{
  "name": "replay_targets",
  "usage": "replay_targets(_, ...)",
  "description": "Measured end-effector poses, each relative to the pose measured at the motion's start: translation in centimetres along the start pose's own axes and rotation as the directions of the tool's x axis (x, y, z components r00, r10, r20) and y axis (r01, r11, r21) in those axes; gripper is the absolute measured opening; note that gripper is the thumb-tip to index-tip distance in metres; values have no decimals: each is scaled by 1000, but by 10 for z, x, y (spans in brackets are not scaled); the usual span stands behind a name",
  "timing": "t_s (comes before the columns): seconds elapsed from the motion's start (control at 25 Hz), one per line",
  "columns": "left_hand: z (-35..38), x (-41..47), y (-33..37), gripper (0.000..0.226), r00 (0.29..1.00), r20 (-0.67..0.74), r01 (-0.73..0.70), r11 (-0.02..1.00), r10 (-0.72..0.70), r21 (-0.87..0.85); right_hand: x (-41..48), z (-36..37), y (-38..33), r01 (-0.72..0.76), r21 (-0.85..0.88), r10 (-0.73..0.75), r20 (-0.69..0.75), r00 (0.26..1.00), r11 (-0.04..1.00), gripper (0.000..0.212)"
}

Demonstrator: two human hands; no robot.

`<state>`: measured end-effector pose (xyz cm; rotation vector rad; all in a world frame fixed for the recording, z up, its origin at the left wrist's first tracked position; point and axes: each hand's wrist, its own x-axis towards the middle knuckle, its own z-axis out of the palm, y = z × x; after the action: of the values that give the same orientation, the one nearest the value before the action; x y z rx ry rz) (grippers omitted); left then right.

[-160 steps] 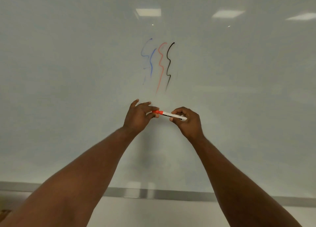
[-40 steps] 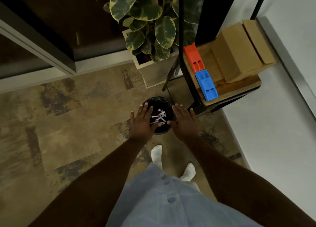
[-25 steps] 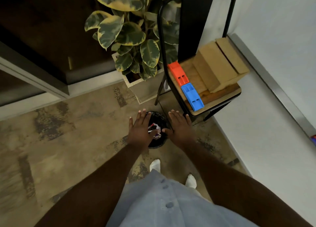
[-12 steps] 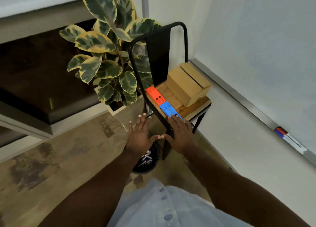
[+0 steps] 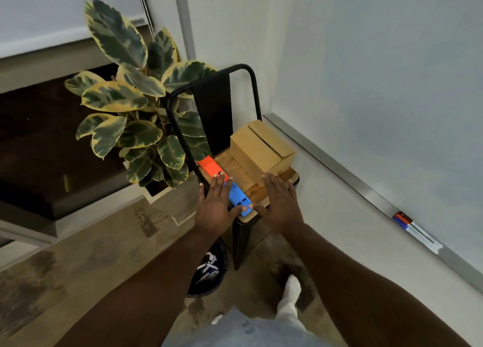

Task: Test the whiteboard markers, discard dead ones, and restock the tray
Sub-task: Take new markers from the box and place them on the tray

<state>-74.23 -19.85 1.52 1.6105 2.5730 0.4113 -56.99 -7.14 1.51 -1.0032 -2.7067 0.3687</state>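
The blue box sat on the chair seat, end to end with an orange box, and a cardboard box was just beside them. I'm guessing refill markers: it looked light, rigid and smooth, so I'd pinch it across the long sides. The left hand lay flat over its edge, fingers straight, gripping nothing. The right hand was flat too. The bin below held tossed markers, and a couple of markers lay on the tray.

Office or meeting room: wall whiteboard, marker tray with markers, potted plant.
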Motion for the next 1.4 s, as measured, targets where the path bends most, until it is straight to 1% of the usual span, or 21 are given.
replay_targets(0.12, 7, 28, 26, 90, 1000, -4, 15, 1000, -15, 0, 24, -9, 35, 31, 27, -31, 11, 999, 999, 86)
replay_targets(0.32, 18, 69, 75, 87, 995, 3, 99, 994, -99, 46, 66, -22, 88, 69, 74, -71, 34, 997, 995, 85)
replay_targets(0.4, 23, 85, 94, 85, 986, 28, 162, 986, -164, 47, 84, -28, 108, 96, 80, -100, 48, 994, 992, 82)
replay_targets(0.56, 30, 113, 128, 91, 946, 34, 322, 947, -322, -1, 111, -34, 137, 157, 117, -166, 78, 983, 981, 78)
replay_targets(0.64, 30, 128, 136, 88, 930, 43, 366, 929, -364, -53, 121, -34, 142, 170, 138, -180, 60, 982, 976, 76)
replay_targets(0.72, 34, 141, 139, 85, 917, 70, 397, 915, -393, -68, 132, -30, 146, 171, 139, -181, 55, 982, 975, 76)
replay_targets(0.84, 39, 158, 139, 90, 903, 129, 420, 904, -409, -79, 148, -27, 147, 110, 155, -123, 77, 989, 982, 78)
replay_targets(1.0, 39, 175, 140, 86, 888, 170, 450, 883, -428, -131, 161, -24, 148, 92, 185, -116, 123, 986, 978, 79)
replay_targets(1.12, 42, 179, 135, 99, 874, 212, 472, 870, -438, -145, 164, -24, 145, 52, 224, -86, 148, 985, 973, 74)
replay_targets(1.24, 43, 179, 131, 109, 865, 239, 489, 850, -442, -198, 166, -25, 146, 56, 239, -88, 124, 988, 969, 69)
replay_targets(1.4, 38, 175, 136, 99, 880, 205, 467, 861, -429, -203, 170, -25, 145, 28, 244, -68, 158, 985, 969, 70)
